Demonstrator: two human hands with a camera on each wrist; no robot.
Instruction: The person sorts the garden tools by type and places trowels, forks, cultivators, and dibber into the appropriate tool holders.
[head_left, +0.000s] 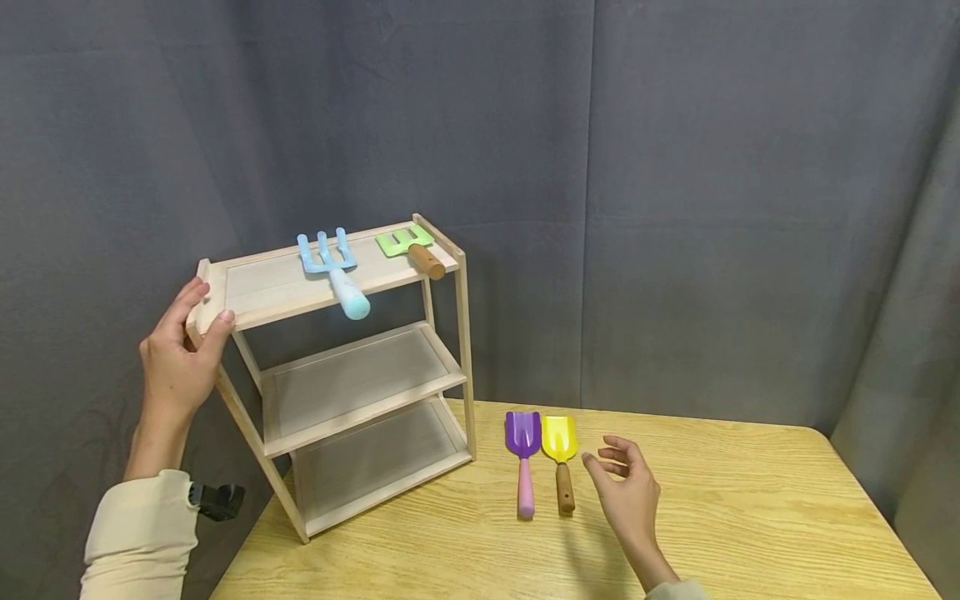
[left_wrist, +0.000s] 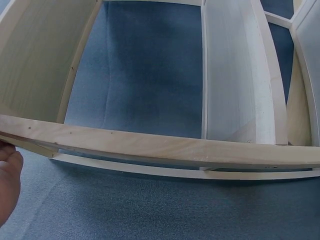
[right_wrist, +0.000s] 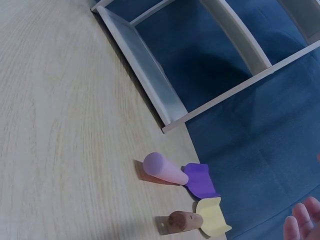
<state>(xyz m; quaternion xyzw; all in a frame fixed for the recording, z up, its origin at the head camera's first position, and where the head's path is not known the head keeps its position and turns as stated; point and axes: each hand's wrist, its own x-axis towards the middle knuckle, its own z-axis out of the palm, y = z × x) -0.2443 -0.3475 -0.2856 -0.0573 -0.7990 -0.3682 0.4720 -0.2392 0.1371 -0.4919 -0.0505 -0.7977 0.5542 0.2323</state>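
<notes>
A three-tier wooden shelf [head_left: 360,383] stands at the left of the table. My left hand [head_left: 176,358] grips the left end of its top board, thumb on the front side and fingers behind; in the left wrist view only part of that hand [left_wrist: 9,187] shows. On the top tier lie a light blue toy hand fork [head_left: 327,265] and a green toy rake [head_left: 405,242] with a brown handle. My right hand [head_left: 628,492] hovers with loosely bent fingers, holding nothing, just right of a yellow toy shovel [head_left: 559,439]. Beside that lies a purple shovel [head_left: 522,435] with a pink handle.
Dark grey curtains [head_left: 712,208] hang behind the wooden table [head_left: 750,508] and along its right side. The shelf's two lower tiers stand under the top one. The blue fork's handle sticks out past the top tier's front edge.
</notes>
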